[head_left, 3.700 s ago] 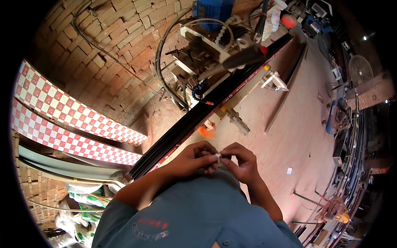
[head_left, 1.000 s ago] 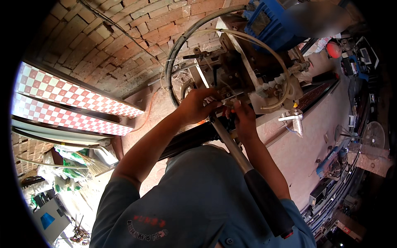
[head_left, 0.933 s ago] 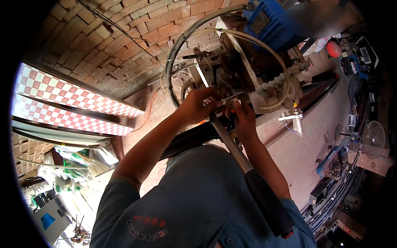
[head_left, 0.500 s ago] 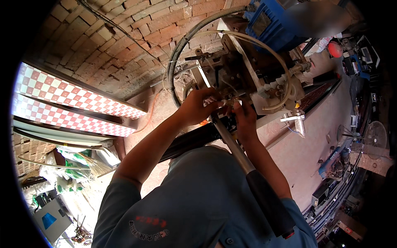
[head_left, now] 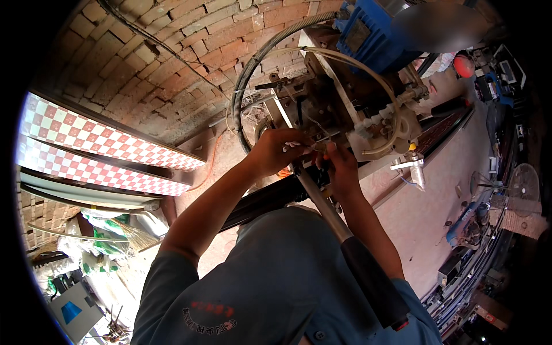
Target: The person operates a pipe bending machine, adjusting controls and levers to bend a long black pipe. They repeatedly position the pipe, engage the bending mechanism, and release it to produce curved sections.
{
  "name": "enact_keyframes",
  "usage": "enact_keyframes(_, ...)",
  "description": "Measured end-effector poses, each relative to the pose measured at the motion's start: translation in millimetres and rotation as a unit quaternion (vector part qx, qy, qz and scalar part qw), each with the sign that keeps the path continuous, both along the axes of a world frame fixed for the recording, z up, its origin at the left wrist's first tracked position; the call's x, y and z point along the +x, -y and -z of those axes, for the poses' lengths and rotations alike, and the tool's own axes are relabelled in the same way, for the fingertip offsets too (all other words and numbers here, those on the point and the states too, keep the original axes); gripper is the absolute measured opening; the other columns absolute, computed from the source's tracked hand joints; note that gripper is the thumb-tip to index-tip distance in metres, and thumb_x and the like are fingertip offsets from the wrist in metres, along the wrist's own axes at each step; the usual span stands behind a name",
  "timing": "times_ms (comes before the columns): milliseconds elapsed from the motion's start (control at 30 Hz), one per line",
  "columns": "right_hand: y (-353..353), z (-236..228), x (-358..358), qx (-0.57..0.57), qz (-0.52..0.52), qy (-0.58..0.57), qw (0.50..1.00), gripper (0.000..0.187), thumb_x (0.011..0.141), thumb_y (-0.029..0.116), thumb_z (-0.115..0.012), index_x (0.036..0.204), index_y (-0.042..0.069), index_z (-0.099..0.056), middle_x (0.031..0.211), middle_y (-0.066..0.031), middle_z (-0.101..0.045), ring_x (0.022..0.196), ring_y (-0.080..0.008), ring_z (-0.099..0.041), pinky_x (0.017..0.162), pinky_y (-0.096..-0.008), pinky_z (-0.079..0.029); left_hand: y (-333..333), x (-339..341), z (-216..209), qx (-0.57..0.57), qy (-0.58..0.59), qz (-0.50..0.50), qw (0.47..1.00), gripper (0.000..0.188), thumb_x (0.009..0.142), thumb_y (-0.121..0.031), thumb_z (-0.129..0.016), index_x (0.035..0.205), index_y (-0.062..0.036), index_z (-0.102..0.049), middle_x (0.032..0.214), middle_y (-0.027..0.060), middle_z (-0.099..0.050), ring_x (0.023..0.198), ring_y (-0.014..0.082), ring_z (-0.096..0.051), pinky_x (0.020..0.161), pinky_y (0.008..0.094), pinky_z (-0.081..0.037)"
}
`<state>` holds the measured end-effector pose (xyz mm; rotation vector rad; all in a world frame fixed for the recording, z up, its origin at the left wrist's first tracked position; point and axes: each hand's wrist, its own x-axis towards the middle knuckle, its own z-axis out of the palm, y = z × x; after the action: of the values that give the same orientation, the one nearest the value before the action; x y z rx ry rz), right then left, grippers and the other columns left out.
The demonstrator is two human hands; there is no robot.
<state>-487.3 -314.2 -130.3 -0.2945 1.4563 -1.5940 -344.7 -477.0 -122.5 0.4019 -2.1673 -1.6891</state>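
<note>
My left hand [head_left: 275,150] is curled in front of the machine [head_left: 330,106], with several small whitish pieces [head_left: 291,146] in its bent fingers. Its thumb and forefinger reach toward my right fingertips. Close beside it, my right hand [head_left: 343,168] is closed in a pinch. Whatever sits between the right fingertips is too small and dark to name. Just below both hands, a metal lever [head_left: 321,198] with a long black grip [head_left: 374,282] slants down past my right forearm; neither hand holds it.
A blue motor [head_left: 371,37] tops the machine, with a grey corrugated hose [head_left: 246,75] and a clear tube [head_left: 391,98] looping around it. Red-and-white checkered panels [head_left: 103,129] lean at the left near a brick wall [head_left: 167,52]. A fan [head_left: 523,190] stands far right.
Both hands stay together at the machine. The right fingertips have shifted slightly, and a bright white glint beside them is gone. The whole view has moved a little.
</note>
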Motion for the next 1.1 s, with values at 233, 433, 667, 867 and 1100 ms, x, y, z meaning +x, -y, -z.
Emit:
enact_keyframes(233,-0.4,0.5,0.0,-0.003,-0.016,-0.05,0.999,0.03,0.101,0.031,-0.064,0.11,0.002,-0.063,0.092,-0.0038,-0.067,0.081,-0.0107,-0.06,0.076,-0.0263,-0.048,2.5,0.9,-8.1,0.084,0.07,-0.018,0.994,0.024,0.093,-0.011,-0.073,0.113,0.0023,-0.071,0.101,0.0089,-0.074,0.094,0.0154,-0.07,0.085,0.0316,-0.055)
enact_keyframes(433,-0.5,3.3,3.9,0.0,-0.011,-0.12,0.993,0.033,0.099,0.026,-0.068,0.118,-0.001,-0.064,0.09,-0.0013,-0.065,0.083,-0.0093,-0.06,0.079,-0.0264,-0.048,1.0,2.5,-18.0,0.127,0.114,-0.009,0.985,0.019,0.091,-0.013,-0.074,0.105,0.0004,-0.072,0.099,0.0082,-0.073,0.09,0.0157,-0.07,0.082,0.0311,-0.055)
enact_keyframes(667,-0.1,2.7,1.3,0.024,-0.002,-0.04,0.999,0.03,0.1,0.032,-0.065,0.105,0.002,-0.063,0.088,-0.003,-0.064,0.079,-0.0112,-0.06,0.074,-0.0257,-0.048,0.1,0.0,-12.0,-0.066,-0.003,-0.021,0.998,0.019,0.088,-0.011,-0.077,0.1,0.0015,-0.072,0.093,0.0092,-0.072,0.091,0.0155,-0.069,0.081,0.031,-0.054)
enact_keyframes(867,1.9,6.1,-0.6,0.006,0.003,-0.062,0.998,0.037,0.098,0.031,-0.068,0.117,0.0,-0.066,0.093,-0.0013,-0.067,0.08,-0.0086,-0.06,0.076,-0.0257,-0.047,0.5,-1.2,-14.5,0.068,0.135,-0.027,0.988,0.024,0.085,-0.006,-0.079,0.106,0.0019,-0.071,0.092,0.0107,-0.07,0.091,0.0156,-0.068,0.078,0.0322,-0.054)
enact_keyframes(1100,3.6,-3.7,1.0,-0.009,-0.005,-0.034,0.999,0.03,0.101,0.03,-0.062,0.112,0.001,-0.063,0.091,-0.0048,-0.067,0.078,-0.0112,-0.061,0.075,-0.0264,-0.049,2.9,-3.1,-16.9,-0.086,0.036,-0.004,0.996,0.028,0.087,-0.015,-0.08,0.109,0.0005,-0.071,0.09,0.0108,-0.072,0.084,0.0162,-0.067,0.077,0.0336,-0.053)
